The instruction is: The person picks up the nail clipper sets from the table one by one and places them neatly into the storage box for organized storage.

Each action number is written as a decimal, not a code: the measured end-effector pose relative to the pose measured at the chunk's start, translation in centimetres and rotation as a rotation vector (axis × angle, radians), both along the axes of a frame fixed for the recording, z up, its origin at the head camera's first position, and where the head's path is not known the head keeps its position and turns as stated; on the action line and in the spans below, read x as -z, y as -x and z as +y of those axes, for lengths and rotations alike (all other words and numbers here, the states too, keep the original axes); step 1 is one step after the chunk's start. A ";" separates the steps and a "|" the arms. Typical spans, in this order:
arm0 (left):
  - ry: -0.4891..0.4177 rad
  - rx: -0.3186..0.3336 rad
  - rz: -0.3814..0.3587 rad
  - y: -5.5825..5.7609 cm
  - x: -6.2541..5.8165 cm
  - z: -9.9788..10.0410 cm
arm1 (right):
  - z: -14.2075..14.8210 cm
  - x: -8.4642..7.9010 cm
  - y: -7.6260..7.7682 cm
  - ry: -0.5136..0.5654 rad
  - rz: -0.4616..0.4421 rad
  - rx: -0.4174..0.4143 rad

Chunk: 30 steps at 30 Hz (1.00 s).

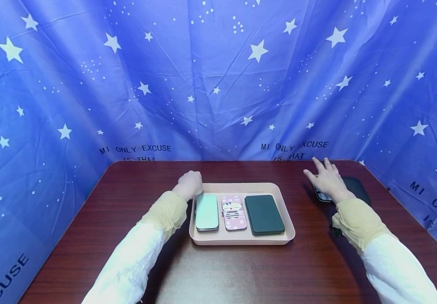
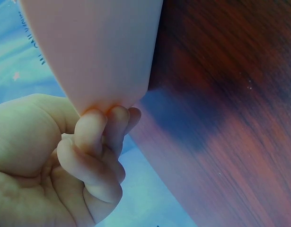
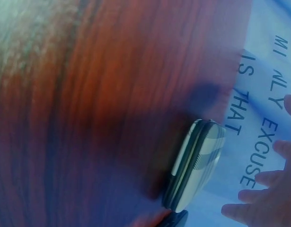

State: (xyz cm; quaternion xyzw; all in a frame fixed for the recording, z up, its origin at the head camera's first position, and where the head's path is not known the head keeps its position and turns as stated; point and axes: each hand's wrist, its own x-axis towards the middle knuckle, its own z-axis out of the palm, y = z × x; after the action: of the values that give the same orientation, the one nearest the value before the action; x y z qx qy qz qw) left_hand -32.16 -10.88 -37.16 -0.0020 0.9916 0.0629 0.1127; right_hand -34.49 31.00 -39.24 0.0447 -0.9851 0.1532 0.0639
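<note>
My left hand [image 1: 190, 184] grips the far left corner of a shallow cream tray [image 1: 241, 242]; in the left wrist view its curled fingers [image 2: 91, 127] lie against the tray's side. Inside the tray, side by side, lie a mint-green case [image 1: 207, 212], a narrow pink case [image 1: 234, 219] with a cartoon cat on it, and a dark green case [image 1: 264, 214]. Over to the right, my right hand [image 1: 328, 182] is held with fingers spread above a plaid zipped case [image 3: 198, 165], holding nothing. That hand partly hides the plaid case in the head view.
A dark flat case [image 1: 356, 189] lies right of the plaid one, partly behind the right wrist. Another small black item [image 1: 336, 231] shows under the right sleeve. The brown wooden table [image 1: 248, 274] ends at a blue star-printed curtain [image 1: 218, 84].
</note>
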 end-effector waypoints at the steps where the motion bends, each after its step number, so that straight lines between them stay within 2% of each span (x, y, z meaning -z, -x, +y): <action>1: 0.001 0.001 0.003 0.0 0.0 0.0 | 0.0 0.1 0.0 0.002 0.000 0.001; 12: -0.006 0.004 0.014 0.1 0.2 0.0 | 0.9 1.2 0.4 0.016 -0.044 0.020; 25: -0.005 0.005 0.016 0.2 0.2 -0.1 | 1.4 2.1 0.1 0.027 -0.042 0.122; 30: -0.009 0.004 0.010 0.1 0.2 -0.1 | 1.5 2.1 0.0 0.034 -0.077 0.157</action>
State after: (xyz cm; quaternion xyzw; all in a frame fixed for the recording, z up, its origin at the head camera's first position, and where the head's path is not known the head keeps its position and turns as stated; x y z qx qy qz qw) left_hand -32.25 -11.02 -37.41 0.0005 0.9919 0.0670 0.1080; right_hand -34.48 32.47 -41.30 -0.0399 -0.9846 0.1660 0.0386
